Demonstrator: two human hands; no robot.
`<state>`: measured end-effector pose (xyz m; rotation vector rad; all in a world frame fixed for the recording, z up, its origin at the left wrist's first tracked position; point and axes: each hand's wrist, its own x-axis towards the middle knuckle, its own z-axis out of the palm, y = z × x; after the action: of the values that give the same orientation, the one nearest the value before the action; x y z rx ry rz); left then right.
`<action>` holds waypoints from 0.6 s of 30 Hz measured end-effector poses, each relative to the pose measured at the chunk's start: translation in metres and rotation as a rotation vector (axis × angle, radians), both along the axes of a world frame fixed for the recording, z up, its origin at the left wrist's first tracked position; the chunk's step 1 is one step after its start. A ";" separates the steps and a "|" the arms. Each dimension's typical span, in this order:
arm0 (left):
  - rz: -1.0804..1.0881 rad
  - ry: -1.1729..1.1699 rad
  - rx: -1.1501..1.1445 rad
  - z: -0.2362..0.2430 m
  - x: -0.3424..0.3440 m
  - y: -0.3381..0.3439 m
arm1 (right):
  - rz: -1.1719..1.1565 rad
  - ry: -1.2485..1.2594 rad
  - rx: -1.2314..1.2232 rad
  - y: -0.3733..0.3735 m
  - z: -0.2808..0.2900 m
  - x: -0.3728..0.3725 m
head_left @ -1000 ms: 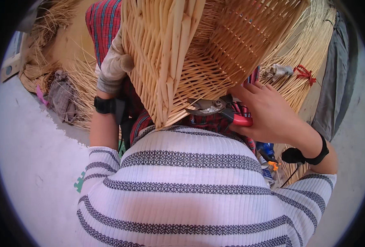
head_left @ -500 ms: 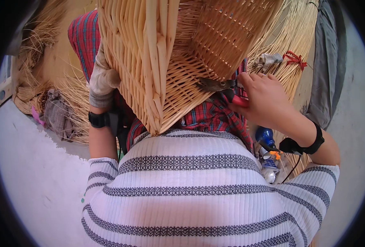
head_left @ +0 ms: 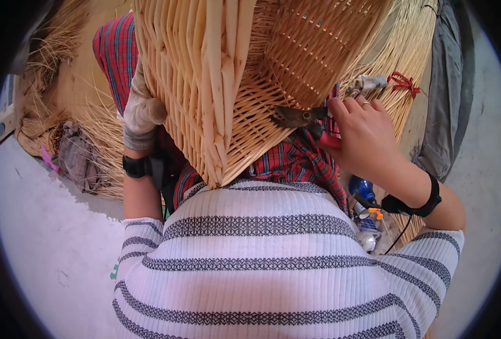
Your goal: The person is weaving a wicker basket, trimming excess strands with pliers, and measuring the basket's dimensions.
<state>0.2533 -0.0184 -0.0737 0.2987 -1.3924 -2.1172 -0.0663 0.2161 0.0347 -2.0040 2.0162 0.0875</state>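
A woven wicker basket [head_left: 205,101] rests tilted across my lap, one corner toward my chest and its inside showing on the right. My left hand [head_left: 144,107], in a pale work glove, grips the basket's left side; its fingers are partly hidden behind the wicker. My bare right hand [head_left: 360,127], with a ring on one finger, is closed round the red and black handles of pruning shears [head_left: 295,117]. The dark blades of the shears lie inside the basket, by the weave near its lower right edge. A red plaid cloth [head_left: 290,155] covers my lap under the basket.
Long bundled wicker rods [head_left: 411,42] lie at the upper right, with a red tie [head_left: 403,83] and a crumpled glove [head_left: 366,84] on them. Loose rods [head_left: 101,144] and a grey cloth [head_left: 80,158] are at left. A blue bottle [head_left: 362,186] stands by my right forearm.
The basket has shifted very slightly, its edge a little further right. The shears have turned slightly and show more of the blade face, with my right hand still round the handles.
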 end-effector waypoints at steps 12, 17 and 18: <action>0.170 -0.269 -0.396 0.023 -0.008 0.008 | -0.045 -0.045 0.225 -0.010 -0.011 -0.004; 0.181 -0.303 -0.293 0.018 -0.004 0.006 | -0.010 0.135 0.236 -0.022 -0.016 -0.006; 0.200 -0.354 -0.340 0.016 -0.001 0.004 | -0.015 0.138 0.238 -0.025 -0.010 -0.008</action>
<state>0.2520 -0.0145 -0.0582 0.6669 -1.8091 -1.6843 -0.0740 0.1908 0.0250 -1.8789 1.9937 0.4530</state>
